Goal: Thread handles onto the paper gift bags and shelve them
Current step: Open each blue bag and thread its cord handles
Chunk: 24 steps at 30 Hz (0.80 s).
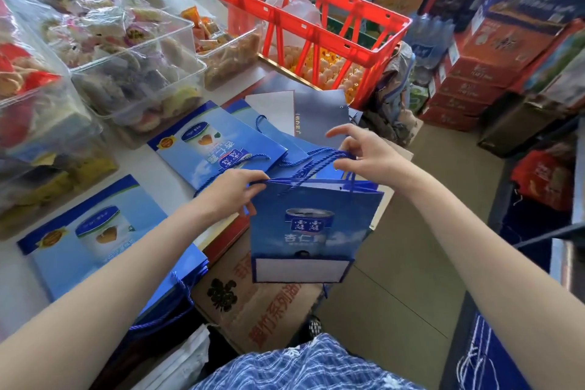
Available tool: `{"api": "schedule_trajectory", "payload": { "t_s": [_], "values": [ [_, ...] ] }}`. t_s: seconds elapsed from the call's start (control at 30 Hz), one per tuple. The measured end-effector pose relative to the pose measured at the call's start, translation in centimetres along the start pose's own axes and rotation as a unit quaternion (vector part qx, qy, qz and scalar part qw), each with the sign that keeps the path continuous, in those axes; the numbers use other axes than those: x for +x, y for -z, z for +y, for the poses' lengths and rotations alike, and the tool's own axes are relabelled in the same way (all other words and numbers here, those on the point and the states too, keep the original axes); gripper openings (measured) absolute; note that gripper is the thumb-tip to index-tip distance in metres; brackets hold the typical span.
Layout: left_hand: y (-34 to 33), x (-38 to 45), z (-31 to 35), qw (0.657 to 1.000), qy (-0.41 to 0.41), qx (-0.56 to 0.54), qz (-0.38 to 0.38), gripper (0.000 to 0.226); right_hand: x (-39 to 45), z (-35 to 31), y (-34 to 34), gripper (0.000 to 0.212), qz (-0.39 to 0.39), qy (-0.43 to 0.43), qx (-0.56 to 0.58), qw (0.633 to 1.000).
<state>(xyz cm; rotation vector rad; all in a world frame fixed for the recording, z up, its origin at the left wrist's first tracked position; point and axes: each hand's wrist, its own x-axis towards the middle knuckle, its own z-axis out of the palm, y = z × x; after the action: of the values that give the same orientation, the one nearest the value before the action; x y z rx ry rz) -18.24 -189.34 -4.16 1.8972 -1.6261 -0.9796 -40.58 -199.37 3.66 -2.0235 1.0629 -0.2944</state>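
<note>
Threading is under way: the left hand [232, 188] pinches the gift bag [311, 228] rim, the right hand [368, 153] pinches the blue cord [316, 159] above it. Next, probably seating the handle.

The held blue gift bag [311, 228] reads "杏仁"; other print is blurred.

glossy paper bag [311, 228], twisted cord handles [319, 158], red plastic crate [311, 25]

table: white top [177, 180], left side
near edge: stack of flat blue gift bags [95, 241]
middle: more flat blue bags [215, 142], overlapping
back: clear plastic snack bins [136, 73]
far end: red crate [313, 28]
floor: tan [443, 231], printed cardboard box [250, 301]
</note>
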Motion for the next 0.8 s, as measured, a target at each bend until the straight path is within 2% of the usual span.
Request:
{"api": "schedule_trajectory", "payload": {
  "t_s": [0.03,0.07,0.1,0.17,0.2,0.23,0.37,0.4,0.43,0.47,0.5,0.53,0.57,0.6,0.63,0.67,0.73,0.8],
  "values": [
    [0.2,0.2,0.1,1.0,0.003,0.009,0.0,0.015,-0.1,0.3,-0.2,0.033,0.027,-0.001,0.021,0.999],
    [0.3,0.2,0.3,1.0,0.002,0.013,-0.002,0.015,-0.2,0.6,-0.8,0.026,0.061,-0.017,0.115,0.991],
    [0.3,0.3,0.7,1.0,-0.004,0.013,-0.002,0.016,-0.4,0.6,-1.5,0.022,0.093,-0.044,0.266,0.958],
    [-0.2,0.1,1.4,1.0,-0.015,0.015,0.002,0.021,-0.5,0.8,-2.8,0.019,0.13,-0.08,0.543,0.826],
    [-0.4,-0.2,1.7,1.0,-0.02,0.015,0.005,0.022,-0.6,0.8,-3.2,0.017,0.14,-0.081,0.611,0.775],
    [-0.5,-0.4,2.0,1.0,-0.026,0.009,0.012,0.022,-0.8,0.9,-3.4,0.016,0.153,-0.084,0.644,0.745],
    [0.0,-1.1,2.5,0.999,-0.04,-0.015,0.024,0.019,-2.5,1.0,-4.4,0.007,0.171,-0.096,0.714,0.672],
    [0.1,-1.4,2.5,0.999,-0.032,-0.024,0.017,0.018,-3.0,0.9,-4.3,0.005,0.151,-0.095,0.707,0.685],
    [0.1,-1.7,2.5,0.999,-0.024,-0.037,0.012,0.016,-3.3,0.7,-4.0,0.004,0.127,-0.096,0.664,0.73],
    [0.0,-2.1,2.3,0.999,-0.016,-0.05,0.009,0.014,-3.6,0.7,-3.3,0.006,0.108,-0.097,0.557,0.818],
    [-0.2,-2.5,2.0,0.998,-0.008,-0.064,0.011,0.013,-3.8,0.9,-2.3,0.008,0.099,-0.095,0.384,0.913],
    [-0.5,-3.1,1.7,0.997,0.0,-0.077,0.015,0.013,-4.0,1.5,-1.3,0.012,0.11,-0.09,0.169,0.975],
    [-0.9,-3.7,1.3,0.996,0.004,-0.09,0.019,0.015,-4.4,2.3,-0.3,0.018,0.125,-0.091,-0.01,0.988],
    [-1.3,-4.4,1.0,0.995,0.007,-0.1,0.026,0.017,-4.7,3.5,0.6,0.024,0.13,-0.115,-0.116,0.978],
    [-1.7,-5.2,0.9,0.993,0.01,-0.112,0.034,0.02,-5.2,4.7,1.1,0.032,0.105,-0.165,-0.142,0.971],
    [-2.1,-6.0,0.9,0.992,0.011,-0.121,0.041,0.025,-6.0,5.7,0.9,0.039,0.053,-0.231,-0.099,0.966],
    [-3.3,-7.9,1.7,0.99,-0.003,-0.131,0.045,0.034,-8.0,7.3,-0.5,0.044,-0.058,-0.353,0.122,0.926],
    [-4.6,-9.9,2.8,0.992,-0.009,-0.114,0.044,0.023,-9.4,8.7,-2.0,0.037,-0.085,-0.36,0.265,0.891]
  ]
}}
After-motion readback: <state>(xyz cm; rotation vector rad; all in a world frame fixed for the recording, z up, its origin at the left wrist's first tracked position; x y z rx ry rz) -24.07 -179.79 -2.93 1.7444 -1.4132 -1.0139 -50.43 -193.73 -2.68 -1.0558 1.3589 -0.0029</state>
